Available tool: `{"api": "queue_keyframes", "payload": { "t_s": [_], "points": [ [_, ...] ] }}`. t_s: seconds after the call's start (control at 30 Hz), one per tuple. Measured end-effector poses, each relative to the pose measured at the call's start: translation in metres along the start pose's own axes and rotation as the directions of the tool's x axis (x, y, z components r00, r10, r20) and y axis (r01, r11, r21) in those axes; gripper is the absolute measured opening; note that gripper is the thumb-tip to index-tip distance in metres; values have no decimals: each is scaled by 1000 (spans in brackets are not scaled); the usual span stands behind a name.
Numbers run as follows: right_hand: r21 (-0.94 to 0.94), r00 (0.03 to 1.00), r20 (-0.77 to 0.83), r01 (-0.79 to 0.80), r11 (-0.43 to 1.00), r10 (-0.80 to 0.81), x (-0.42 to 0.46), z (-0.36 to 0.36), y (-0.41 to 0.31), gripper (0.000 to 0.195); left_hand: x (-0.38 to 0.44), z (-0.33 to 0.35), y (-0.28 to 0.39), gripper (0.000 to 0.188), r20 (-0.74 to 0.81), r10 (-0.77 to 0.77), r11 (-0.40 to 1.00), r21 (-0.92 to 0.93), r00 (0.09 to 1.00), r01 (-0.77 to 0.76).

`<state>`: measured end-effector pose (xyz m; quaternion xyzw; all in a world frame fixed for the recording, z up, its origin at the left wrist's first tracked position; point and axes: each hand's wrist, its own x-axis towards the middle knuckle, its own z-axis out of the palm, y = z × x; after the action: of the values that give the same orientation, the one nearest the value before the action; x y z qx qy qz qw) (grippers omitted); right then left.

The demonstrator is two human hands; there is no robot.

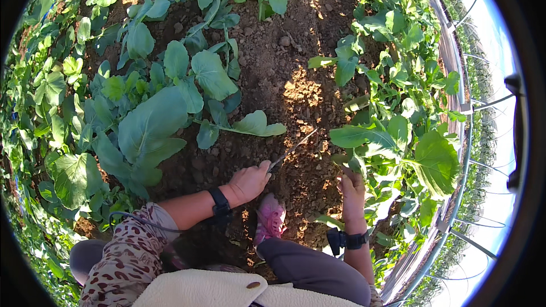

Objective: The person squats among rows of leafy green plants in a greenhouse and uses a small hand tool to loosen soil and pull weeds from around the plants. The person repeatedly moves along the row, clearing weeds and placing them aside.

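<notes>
My left hand (249, 183) is closed around the near end of a thin, narrow-bladed tool (294, 148), perhaps a long knife. Its tip points up and to the right, just above the brown soil. At the right, my right hand (353, 185) has curled fingers at the lower edge of a leafy green plant (384, 136). Leaves and shade cover its fingertips, so what they grip cannot be made out. A broad-leaved plant (149, 123) stands left of the tool, and one of its long leaves (260, 124) reaches over the soil towards the blade.
Bare soil (273, 72) with clods runs between two leafy rows. My pink shoe (271, 219) stands on it between my hands. Along the right, plastic sheeting (452, 59) and a curved pipe (463, 136) with thin metal rods edge the bed. A cable (145, 223) loops along my left sleeve.
</notes>
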<state>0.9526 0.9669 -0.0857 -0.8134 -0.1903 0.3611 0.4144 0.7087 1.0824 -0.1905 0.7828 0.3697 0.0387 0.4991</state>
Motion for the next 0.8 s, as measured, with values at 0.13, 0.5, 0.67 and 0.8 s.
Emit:
{"api": "queue_keyframes", "payload": {
  "t_s": [0.13, 0.5, 0.67, 0.8],
  "points": [
    [25, 994, 103, -24, 999, 21, -5, 6, 9, 26, 125, -27, 23, 51, -234, 4, 999, 35, 972, 4],
    [-74, 802, 547, -238, 968, 239, -14, 34, -5, 35, 39, -7, -12, 59, -173, -69, 960, 258, 982, 112],
    [-57, 784, 582, -226, 972, 217, -14, 41, -4, 32, -14, -24, 5, 52, -115, -96, 995, -4, 989, 97],
    [-57, 776, 594, -223, 973, 212, -15, 41, -2, 32, 65, -54, 26, 45, -350, -62, 998, -27, 935, 56]
  ]
}}
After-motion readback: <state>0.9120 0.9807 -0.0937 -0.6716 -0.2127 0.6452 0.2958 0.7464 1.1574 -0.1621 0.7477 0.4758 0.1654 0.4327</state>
